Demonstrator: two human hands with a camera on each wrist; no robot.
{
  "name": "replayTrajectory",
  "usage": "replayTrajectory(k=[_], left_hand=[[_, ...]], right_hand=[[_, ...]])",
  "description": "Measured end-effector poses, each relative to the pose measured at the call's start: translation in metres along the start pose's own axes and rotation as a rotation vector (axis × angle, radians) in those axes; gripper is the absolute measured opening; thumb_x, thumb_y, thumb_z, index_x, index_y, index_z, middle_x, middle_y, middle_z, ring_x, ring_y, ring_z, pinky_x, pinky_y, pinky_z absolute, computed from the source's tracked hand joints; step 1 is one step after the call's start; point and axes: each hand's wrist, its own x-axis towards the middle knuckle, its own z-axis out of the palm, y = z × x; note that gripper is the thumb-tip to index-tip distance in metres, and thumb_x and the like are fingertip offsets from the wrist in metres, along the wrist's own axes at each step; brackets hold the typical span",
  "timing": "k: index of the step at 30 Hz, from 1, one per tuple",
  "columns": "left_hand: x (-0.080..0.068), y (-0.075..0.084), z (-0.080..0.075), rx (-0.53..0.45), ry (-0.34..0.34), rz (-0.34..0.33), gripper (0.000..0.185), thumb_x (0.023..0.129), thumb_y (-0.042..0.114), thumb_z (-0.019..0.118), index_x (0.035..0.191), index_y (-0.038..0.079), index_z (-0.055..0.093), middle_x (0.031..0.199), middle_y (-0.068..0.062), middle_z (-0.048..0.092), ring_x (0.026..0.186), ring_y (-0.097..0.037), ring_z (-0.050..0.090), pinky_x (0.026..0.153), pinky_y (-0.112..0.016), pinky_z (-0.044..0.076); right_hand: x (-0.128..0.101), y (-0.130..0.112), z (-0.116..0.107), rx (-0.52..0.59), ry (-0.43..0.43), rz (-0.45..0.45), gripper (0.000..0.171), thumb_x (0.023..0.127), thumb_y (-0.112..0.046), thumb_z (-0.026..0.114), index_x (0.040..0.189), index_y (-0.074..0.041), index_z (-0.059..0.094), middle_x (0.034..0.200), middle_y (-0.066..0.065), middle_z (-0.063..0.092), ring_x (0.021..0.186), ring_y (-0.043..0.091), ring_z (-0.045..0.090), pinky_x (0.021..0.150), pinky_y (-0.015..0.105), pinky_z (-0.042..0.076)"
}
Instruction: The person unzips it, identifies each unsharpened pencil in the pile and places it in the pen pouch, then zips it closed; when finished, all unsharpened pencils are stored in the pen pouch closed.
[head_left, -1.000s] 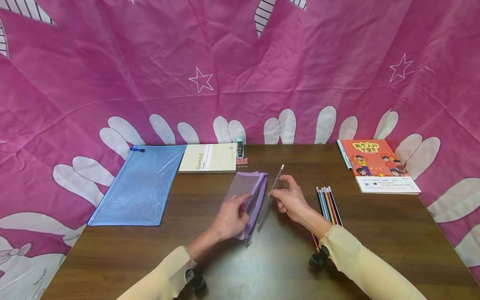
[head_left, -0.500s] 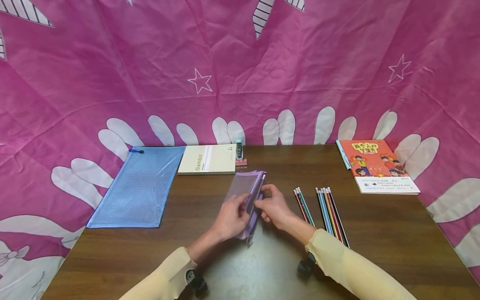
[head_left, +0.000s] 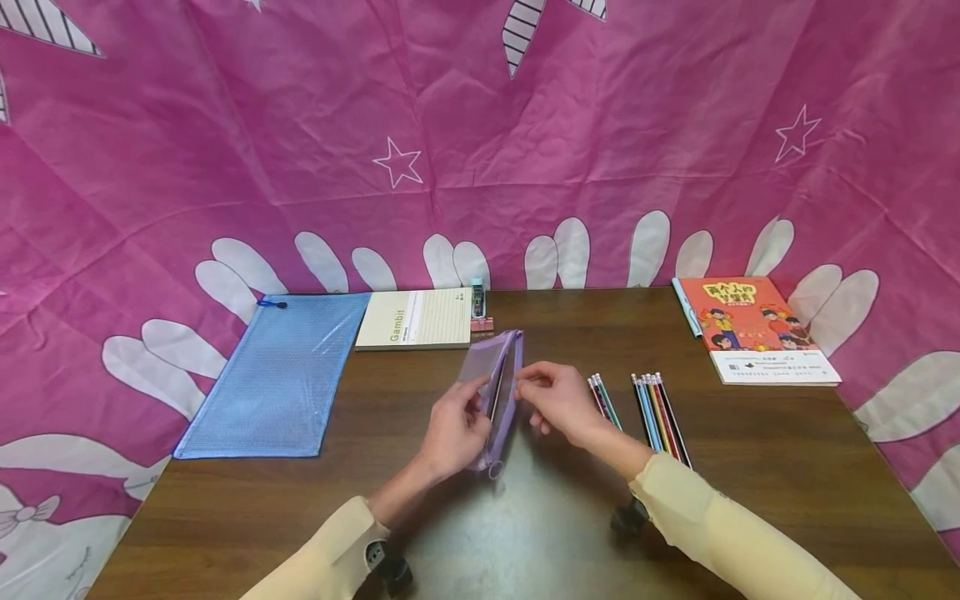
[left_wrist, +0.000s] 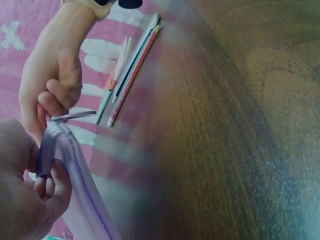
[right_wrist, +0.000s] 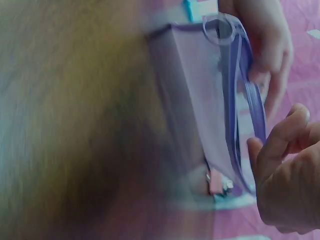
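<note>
A purple mesh zipper pouch point(head_left: 480, 364) stands tilted on the table, its zipped mouth spread apart. My left hand point(head_left: 455, 425) grips the pouch's near left side, with thumb and fingers curled at the rim. On the other side, my right hand point(head_left: 558, 400) pinches the right rim between thumb and forefinger. A thin pencil point(head_left: 496, 392) shows as a line along the inside of the mouth. In the right wrist view the pouch point(right_wrist: 200, 100) has a clear ring point(right_wrist: 218, 31) at its near end. Several pencils point(head_left: 658, 417) lie right of my right hand, with a smaller group point(head_left: 602, 398) beside them.
A blue mesh zipper bag point(head_left: 277, 375) lies at the left. Behind the pouch are a notebook point(head_left: 412, 318), a small turquoise-capped case point(head_left: 478, 296) and a pink binder clip point(head_left: 482, 325). A red book point(head_left: 750, 325) with a light blue pen point(head_left: 687, 308) lies at the back right.
The right hand has brought the pencil left into the pouch and let go of it, then taken the pouch's right rim. The mouth has spread wider and the pouch has tipped up.
</note>
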Motion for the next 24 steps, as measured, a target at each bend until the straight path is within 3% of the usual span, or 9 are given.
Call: replayTrajectory(k=[9,17,24], left_hand=[[0.004,0.0,-0.01,-0.027,0.124,-0.013,0.05,0.072,-0.012,0.054,0.12,-0.008,0.067,0.082,-0.006,0.055,0.075,-0.019,0.06,0.061,-0.024,0.054],[0.005,0.001,-0.009,-0.03,0.099,-0.017,0.052,0.071,-0.012,0.054,0.121,-0.008,0.066,0.083,-0.008,0.055,0.075,-0.019,0.06,0.061,-0.024,0.055],[0.003,0.0,-0.005,0.001,0.064,0.009,0.053,0.069,-0.013,0.055,0.121,-0.008,0.066,0.083,-0.007,0.056,0.073,-0.016,0.058,0.063,-0.026,0.055]], right_hand=[[-0.013,-0.004,-0.056,-0.041,-0.001,0.015,0.021,0.099,-0.005,0.054,0.115,0.006,0.061,0.091,0.018,0.066,0.049,0.016,0.054,0.04,0.024,0.042],[-0.022,0.002,-0.104,-0.131,-0.029,0.036,0.03,0.099,-0.007,0.053,0.122,0.011,0.055,0.095,0.023,0.063,0.054,0.02,0.058,0.042,0.026,0.045],[-0.028,0.01,-0.144,-0.36,-0.06,0.087,0.031,0.096,-0.008,0.056,0.121,0.01,0.055,0.09,0.02,0.065,0.056,0.023,0.061,0.043,0.028,0.047]])
